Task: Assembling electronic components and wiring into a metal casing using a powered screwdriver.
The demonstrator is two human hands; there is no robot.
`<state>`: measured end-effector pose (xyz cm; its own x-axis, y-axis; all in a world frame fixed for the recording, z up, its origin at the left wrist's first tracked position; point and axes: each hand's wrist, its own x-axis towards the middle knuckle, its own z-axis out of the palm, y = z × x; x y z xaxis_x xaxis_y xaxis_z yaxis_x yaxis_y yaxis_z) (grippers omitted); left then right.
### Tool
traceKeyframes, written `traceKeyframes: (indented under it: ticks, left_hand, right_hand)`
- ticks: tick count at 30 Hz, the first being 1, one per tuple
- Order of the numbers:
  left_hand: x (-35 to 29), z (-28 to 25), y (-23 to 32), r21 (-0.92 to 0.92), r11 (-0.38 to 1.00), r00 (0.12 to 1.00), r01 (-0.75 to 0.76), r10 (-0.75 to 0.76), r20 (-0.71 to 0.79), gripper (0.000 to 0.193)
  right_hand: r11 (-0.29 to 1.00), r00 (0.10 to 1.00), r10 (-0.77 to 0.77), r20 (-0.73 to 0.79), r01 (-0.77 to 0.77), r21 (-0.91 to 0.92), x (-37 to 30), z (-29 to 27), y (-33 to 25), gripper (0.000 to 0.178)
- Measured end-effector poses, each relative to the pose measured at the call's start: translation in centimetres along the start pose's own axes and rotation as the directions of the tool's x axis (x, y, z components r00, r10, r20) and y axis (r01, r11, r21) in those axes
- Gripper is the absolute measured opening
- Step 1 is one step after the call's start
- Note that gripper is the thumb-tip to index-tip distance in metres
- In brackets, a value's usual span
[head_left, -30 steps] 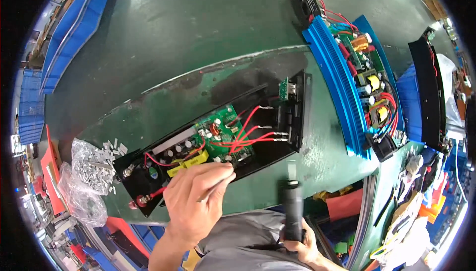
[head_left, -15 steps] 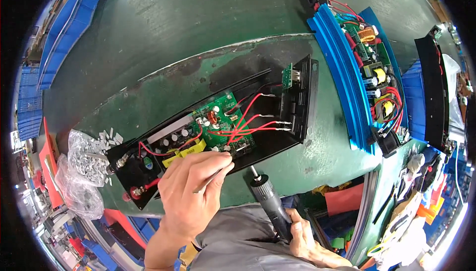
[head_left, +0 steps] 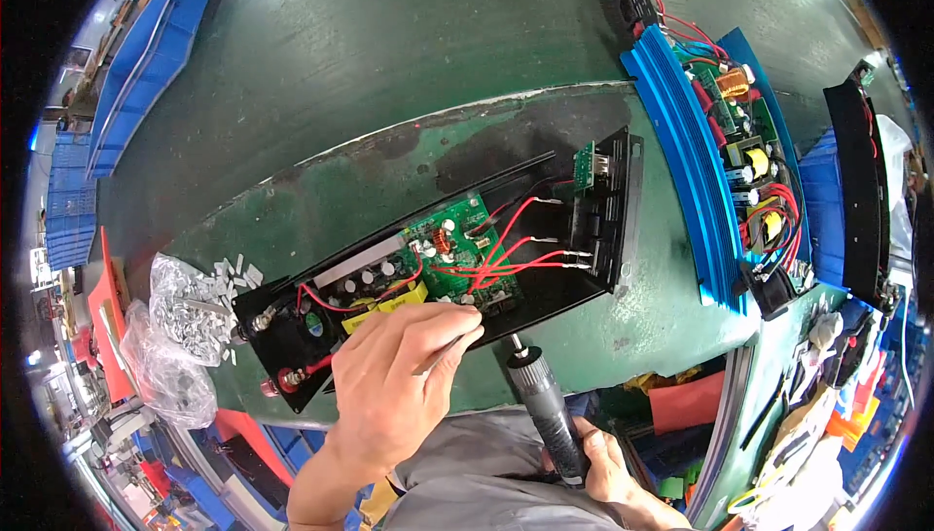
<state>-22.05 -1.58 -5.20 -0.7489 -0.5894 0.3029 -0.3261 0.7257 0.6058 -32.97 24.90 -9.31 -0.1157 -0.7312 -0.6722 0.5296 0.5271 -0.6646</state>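
Observation:
My left hand (head_left: 394, 380) is closed in a pinch over the near side of an open black metal case (head_left: 555, 300). A thin metal tool (head_left: 434, 362), looking like tweezers, sticks out of its fingers; its working end is hidden. Inside the case lie a green circuit board (head_left: 449, 225), yellow-wrapped parts (head_left: 413, 296) and red wires (head_left: 525, 265) with bare metal ends. Wrapped around a black electric screwdriver (head_left: 545, 400) is my right hand (head_left: 603, 463), low at the table's front edge. The screwdriver's bit points up toward the case's near wall, apart from it.
Left of the case, a clear plastic bag (head_left: 180, 375) lies beside small pale pieces (head_left: 204, 322). A blue finned housing (head_left: 681, 171) with boards and wires stands to the right. Blue bins (head_left: 156, 54) line the far left. A long black panel (head_left: 861, 191) stands far right.
The whole view has shifted, so the case and blue housing sit slightly further right and lower. Both hands keep nearly the same place by the case, each still gripping its tool.

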Motion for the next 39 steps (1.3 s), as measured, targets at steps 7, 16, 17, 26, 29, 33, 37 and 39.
traceKeyframes:
  ticks: [7, 16, 17, 26, 29, 33, 37, 39]
  left_hand:
    - [0.5, -1.3, 0.6, -0.004, 1.0, 0.999, 0.016, -0.015, 0.051, 0.023]
    - [1.2, -3.5, 2.1, 0.237, 0.965, 0.977, -0.116, 0.068, 0.202, 0.042]
    - [1.4, -3.0, 2.4, 0.263, 0.962, 0.964, -0.072, -0.001, 0.267, 0.042]
    - [2.1, -2.0, 1.5, 0.355, 0.923, 0.867, -0.15, -0.05, 0.495, 0.045]
    - [2.3, -2.1, 1.3, 0.344, 0.926, 0.853, -0.155, -0.05, 0.519, 0.045]
    - [2.6, -2.2, 1.0, 0.3, 0.944, 0.853, -0.141, -0.038, 0.521, 0.045]
    - [2.9, -2.2, 1.1, 0.244, 0.966, 0.843, -0.083, -0.063, 0.534, 0.042]
    - [2.9, -2.3, 1.4, 0.256, 0.964, 0.842, -0.077, -0.074, 0.534, 0.04]
  right_hand:
    - [0.993, 0.996, -0.01, 0.09, -0.001, 0.121, -0.1, -0.4, 0.6, 0.078]
    - [0.995, 0.995, 0.094, 0.039, -0.095, 0.032, -0.3, -0.2, 0.4, 0.065]
    - [0.991, 0.995, 0.101, 0.019, -0.102, 0.092, -0.4, 0.0, 0.5, 0.068]
    - [0.998, 0.994, 0.047, -0.098, -0.044, 0.036, -0.7, 0.1, 4.0, 0.091]
    - [0.997, 0.992, 0.08, -0.1, -0.08, 0.008, -0.6, 0.5, 3.3, 0.09]
    - [0.992, 0.997, 0.006, -0.074, -0.016, -0.126, 0.0, 0.2, 0.9, 0.064]
    - [0.989, 0.996, 0.051, 0.07, -0.061, 0.136, 1.5, -0.1, 2.8, 0.093]
    - [0.861, 0.93, 0.199, 0.308, -0.316, 0.398, 1.5, -0.6, 3.3, 0.091]
